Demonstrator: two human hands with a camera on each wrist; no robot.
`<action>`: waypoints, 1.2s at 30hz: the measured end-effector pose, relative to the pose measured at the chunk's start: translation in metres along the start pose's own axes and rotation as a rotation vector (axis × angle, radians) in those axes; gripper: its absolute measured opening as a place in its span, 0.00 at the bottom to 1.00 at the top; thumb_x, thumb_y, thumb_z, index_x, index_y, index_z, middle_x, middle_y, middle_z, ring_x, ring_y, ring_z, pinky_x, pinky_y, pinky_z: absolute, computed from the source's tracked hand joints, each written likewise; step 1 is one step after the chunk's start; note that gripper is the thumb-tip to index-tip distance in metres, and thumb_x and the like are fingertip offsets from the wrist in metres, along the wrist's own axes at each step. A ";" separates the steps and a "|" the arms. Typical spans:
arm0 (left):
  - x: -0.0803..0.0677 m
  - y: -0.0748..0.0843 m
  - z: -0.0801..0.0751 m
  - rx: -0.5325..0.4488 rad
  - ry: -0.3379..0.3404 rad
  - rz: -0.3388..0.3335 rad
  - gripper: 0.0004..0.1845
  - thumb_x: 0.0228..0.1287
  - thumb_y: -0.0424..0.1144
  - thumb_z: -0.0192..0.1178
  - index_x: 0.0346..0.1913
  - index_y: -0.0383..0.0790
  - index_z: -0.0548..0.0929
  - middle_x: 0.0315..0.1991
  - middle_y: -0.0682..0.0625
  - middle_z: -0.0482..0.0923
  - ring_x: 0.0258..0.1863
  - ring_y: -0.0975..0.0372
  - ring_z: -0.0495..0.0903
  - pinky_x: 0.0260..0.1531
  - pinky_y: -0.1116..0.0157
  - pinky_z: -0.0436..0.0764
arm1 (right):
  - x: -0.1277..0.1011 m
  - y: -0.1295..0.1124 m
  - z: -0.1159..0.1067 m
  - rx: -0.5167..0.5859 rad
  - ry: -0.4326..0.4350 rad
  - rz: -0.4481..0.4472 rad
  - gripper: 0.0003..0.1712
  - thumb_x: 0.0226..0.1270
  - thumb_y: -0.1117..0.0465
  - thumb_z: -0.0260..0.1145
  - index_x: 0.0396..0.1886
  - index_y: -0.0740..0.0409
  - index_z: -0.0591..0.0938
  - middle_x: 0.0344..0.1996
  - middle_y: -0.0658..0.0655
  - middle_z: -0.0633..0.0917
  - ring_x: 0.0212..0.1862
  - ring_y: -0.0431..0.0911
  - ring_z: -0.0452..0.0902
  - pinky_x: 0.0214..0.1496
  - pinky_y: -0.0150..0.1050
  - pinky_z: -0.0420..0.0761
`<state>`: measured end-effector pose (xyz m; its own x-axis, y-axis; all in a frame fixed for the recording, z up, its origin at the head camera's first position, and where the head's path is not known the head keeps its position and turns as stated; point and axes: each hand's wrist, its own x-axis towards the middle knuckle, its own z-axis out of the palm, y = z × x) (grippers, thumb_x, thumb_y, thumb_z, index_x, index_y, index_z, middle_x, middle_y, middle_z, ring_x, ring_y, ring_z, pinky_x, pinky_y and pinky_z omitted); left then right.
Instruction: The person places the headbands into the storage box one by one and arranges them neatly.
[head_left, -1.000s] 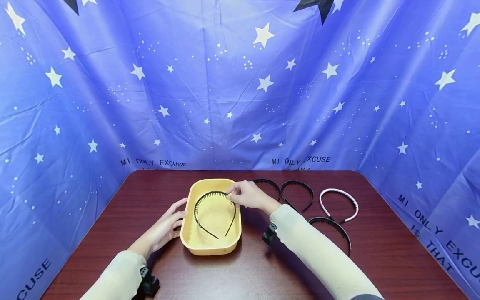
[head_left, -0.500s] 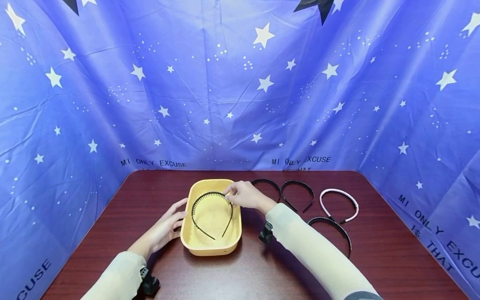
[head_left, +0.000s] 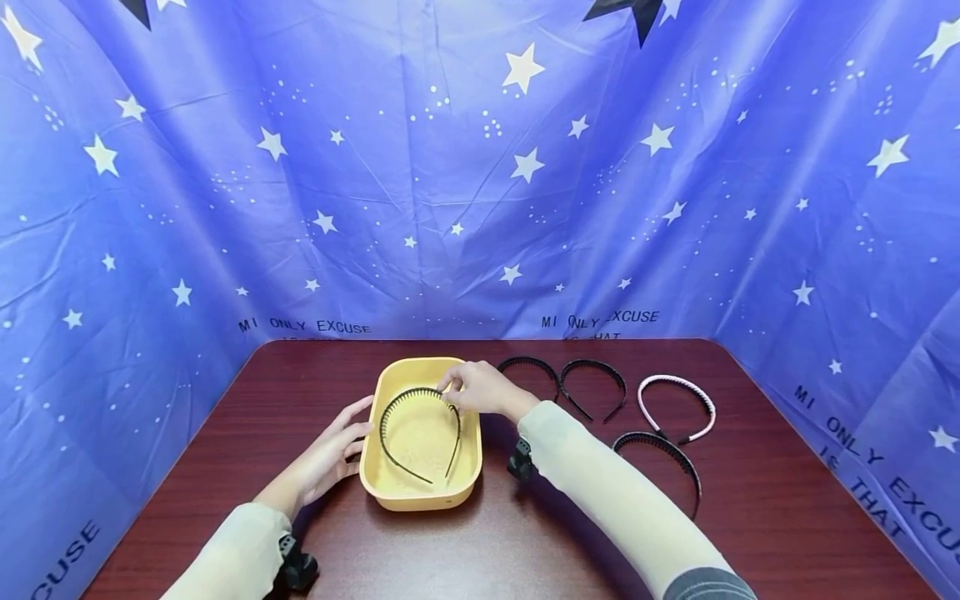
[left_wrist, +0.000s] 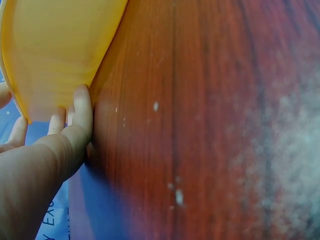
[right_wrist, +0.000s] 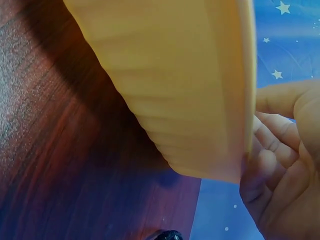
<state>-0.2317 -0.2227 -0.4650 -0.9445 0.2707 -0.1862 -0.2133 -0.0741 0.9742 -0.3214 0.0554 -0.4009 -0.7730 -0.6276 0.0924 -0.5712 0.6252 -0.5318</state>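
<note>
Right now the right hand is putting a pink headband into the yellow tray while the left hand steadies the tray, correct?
Not quite: the headband the right hand holds in the yellow tray is black, as the head view shows. The left hand does steady the tray.

Head view bright, evenly lit, sharp at centre; backdrop (head_left: 480, 167) bows outward toward the frame edges (wide-lens distortion). Soft shadows fall under both sleeves onto the table (head_left: 750, 500) near its front edge. Wrist views close and blurred: tray (left_wrist: 55, 50) wall soft, table grain smeared, pale glare patch at right.
</note>
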 end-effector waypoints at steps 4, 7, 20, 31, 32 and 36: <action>0.000 0.000 0.000 -0.006 -0.005 0.003 0.34 0.78 0.42 0.50 0.80 0.53 0.49 0.61 0.40 0.71 0.55 0.54 0.77 0.52 0.54 0.77 | 0.002 0.002 0.005 -0.048 0.013 -0.012 0.08 0.66 0.59 0.69 0.44 0.52 0.87 0.26 0.42 0.85 0.33 0.36 0.80 0.46 0.36 0.78; -0.001 0.000 0.000 -0.010 -0.007 0.006 0.34 0.78 0.42 0.50 0.80 0.53 0.49 0.61 0.39 0.70 0.55 0.54 0.76 0.52 0.54 0.77 | 0.001 0.002 0.009 -0.077 0.012 -0.017 0.08 0.66 0.59 0.69 0.44 0.52 0.87 0.26 0.42 0.85 0.34 0.37 0.80 0.45 0.36 0.78; -0.001 0.000 0.000 0.001 -0.007 0.010 0.34 0.78 0.43 0.49 0.80 0.52 0.48 0.61 0.37 0.70 0.55 0.54 0.76 0.51 0.53 0.77 | 0.004 0.003 0.016 -0.125 -0.005 0.024 0.07 0.66 0.58 0.70 0.42 0.51 0.88 0.23 0.40 0.86 0.26 0.32 0.79 0.48 0.37 0.78; -0.001 0.000 0.000 -0.007 -0.004 0.008 0.34 0.78 0.42 0.50 0.80 0.53 0.48 0.63 0.35 0.69 0.56 0.53 0.75 0.52 0.53 0.77 | 0.003 0.002 0.023 -0.191 0.045 0.065 0.04 0.63 0.55 0.72 0.38 0.45 0.89 0.25 0.38 0.86 0.31 0.33 0.80 0.62 0.44 0.73; -0.001 0.000 0.000 -0.007 -0.006 0.007 0.34 0.78 0.42 0.49 0.80 0.53 0.48 0.63 0.35 0.68 0.57 0.53 0.75 0.52 0.53 0.76 | 0.004 0.002 0.024 -0.201 0.046 0.066 0.04 0.63 0.55 0.72 0.37 0.45 0.89 0.25 0.38 0.86 0.32 0.33 0.80 0.62 0.44 0.73; -0.001 -0.001 0.001 -0.008 -0.005 0.005 0.34 0.78 0.42 0.50 0.80 0.53 0.49 0.63 0.35 0.68 0.57 0.53 0.75 0.52 0.53 0.76 | 0.004 0.002 0.026 -0.227 0.045 0.066 0.04 0.63 0.55 0.72 0.37 0.45 0.89 0.26 0.38 0.86 0.33 0.34 0.81 0.52 0.41 0.78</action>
<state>-0.2308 -0.2223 -0.4655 -0.9445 0.2747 -0.1803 -0.2102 -0.0835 0.9741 -0.3186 0.0427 -0.4235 -0.8195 -0.5636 0.1038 -0.5623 0.7557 -0.3357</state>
